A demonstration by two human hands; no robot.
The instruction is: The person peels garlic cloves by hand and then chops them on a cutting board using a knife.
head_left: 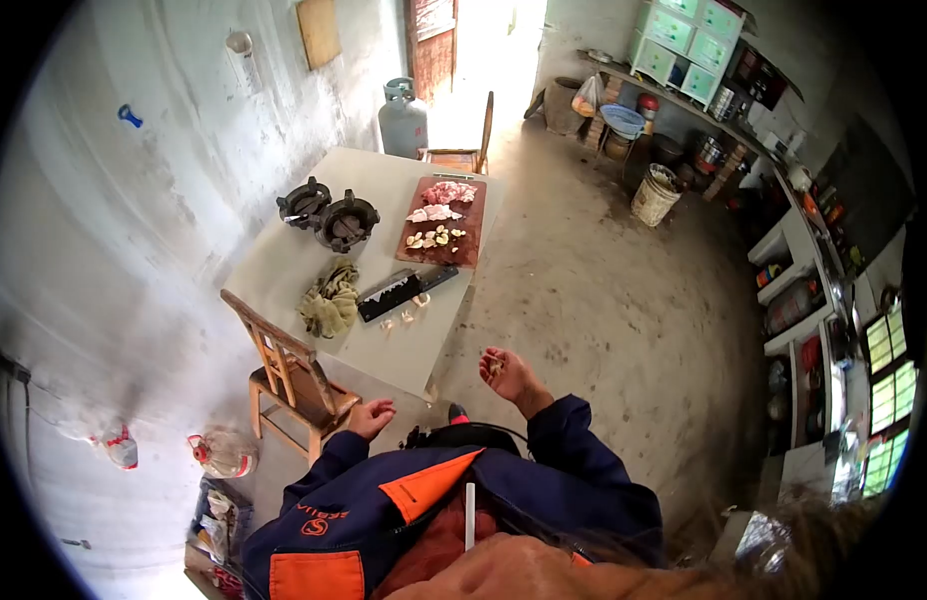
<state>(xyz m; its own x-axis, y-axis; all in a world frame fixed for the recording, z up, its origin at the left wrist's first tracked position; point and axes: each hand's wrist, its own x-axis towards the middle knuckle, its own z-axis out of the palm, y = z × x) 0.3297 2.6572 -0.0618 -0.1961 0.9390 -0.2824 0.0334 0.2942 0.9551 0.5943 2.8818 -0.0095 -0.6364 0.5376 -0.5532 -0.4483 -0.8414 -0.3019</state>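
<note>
My right hand (512, 376) is turned palm up beyond the table's near right corner, its fingers part curled around small pale scraps (497, 366), too small to name surely. My left hand (372, 417) is near the table's front edge, fingers loosely apart, holding nothing I can see. On the table (399, 350) lies a cleaver (392, 295) with a dark, wet-looking blade, pale bits (408, 316) beside it. A crumpled green cloth (331, 300) lies left of the blade. Farther back, a brown cutting board (466, 222) carries cut meat (450, 193), paler pieces (434, 213) and sliced pieces (436, 238).
Two black burner rings (346, 221) stand at the table's left. One wooden chair (294, 370) is by my left arm, another (487, 130) at the far side near a gas cylinder (403, 120). A woven bin (656, 196) stands on the floor; a counter (799, 240) runs along the right.
</note>
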